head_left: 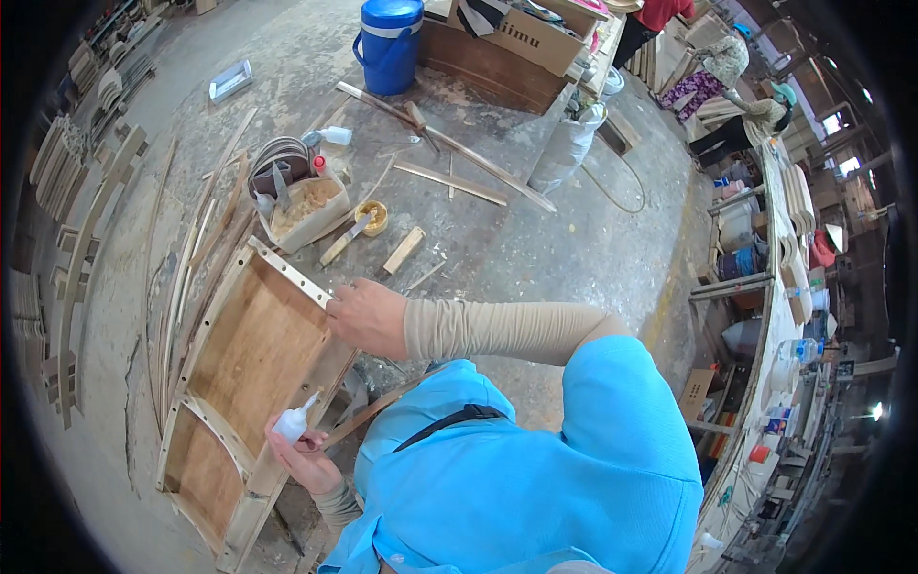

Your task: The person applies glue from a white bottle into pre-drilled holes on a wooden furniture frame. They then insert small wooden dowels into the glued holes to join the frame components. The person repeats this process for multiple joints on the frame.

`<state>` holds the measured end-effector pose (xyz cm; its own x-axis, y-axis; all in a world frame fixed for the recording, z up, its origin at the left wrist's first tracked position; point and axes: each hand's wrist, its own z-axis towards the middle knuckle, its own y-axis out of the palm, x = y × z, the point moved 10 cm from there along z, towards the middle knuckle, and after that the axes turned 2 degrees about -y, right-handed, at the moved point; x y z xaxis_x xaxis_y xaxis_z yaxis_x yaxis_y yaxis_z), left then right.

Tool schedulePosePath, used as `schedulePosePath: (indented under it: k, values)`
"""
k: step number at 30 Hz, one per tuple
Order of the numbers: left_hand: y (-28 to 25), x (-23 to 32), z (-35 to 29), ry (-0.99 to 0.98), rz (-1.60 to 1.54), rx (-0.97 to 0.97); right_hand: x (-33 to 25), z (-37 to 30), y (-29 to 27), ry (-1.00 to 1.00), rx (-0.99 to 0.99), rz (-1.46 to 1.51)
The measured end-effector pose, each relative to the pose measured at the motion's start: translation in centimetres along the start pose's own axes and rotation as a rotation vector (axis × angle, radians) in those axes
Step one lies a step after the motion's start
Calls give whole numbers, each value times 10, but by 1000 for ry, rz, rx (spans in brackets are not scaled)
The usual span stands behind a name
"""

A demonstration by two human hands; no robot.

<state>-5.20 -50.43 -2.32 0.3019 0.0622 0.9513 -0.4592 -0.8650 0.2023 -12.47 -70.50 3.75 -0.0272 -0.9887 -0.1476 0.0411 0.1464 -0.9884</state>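
A wooden frame (277, 330) with a brown panel inside lies tilted in front of me, its pale rails dotted with holes. A curved crosspiece (218, 432) divides it towards the lower end. My right hand (368, 320), below a beige sleeve, has its fingers curled over the frame's corner, at the end of the drilled end rail (290, 273). Their tips are partly hidden. In my left hand (304, 459) is a white squeeze bottle (291, 425) with a narrow nozzle pointing up, held over the frame's near side rail.
Beyond the frame stand a tub of sawdust-like material (304, 212) and a small pot of yellowish paste (371, 218). Wood strips (449, 182) and a short block (404, 250) litter the floor. A blue cooler (389, 48) is farther off. Co-workers (755, 120) stand near the bench at right.
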Motion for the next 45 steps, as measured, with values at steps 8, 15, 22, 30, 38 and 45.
schedulePosePath:
  k: [8,15,22,30,38,45]
  values:
    - [1,0,-1,-39,-32,22,36,19,-29,59,165,111]
    - [-1,-4,1,-18,-49,32,64,34,-48,64,281,94]
    - [-5,-4,-3,-36,-146,24,90,58,-46,107,271,75]
    - [-3,-5,-3,-42,-97,0,134,93,-73,72,512,173]
    - [2,2,-3,-30,-121,0,162,159,18,193,-99,-244]
    - [1,0,-3,-67,-126,32,199,169,66,266,-331,-301]
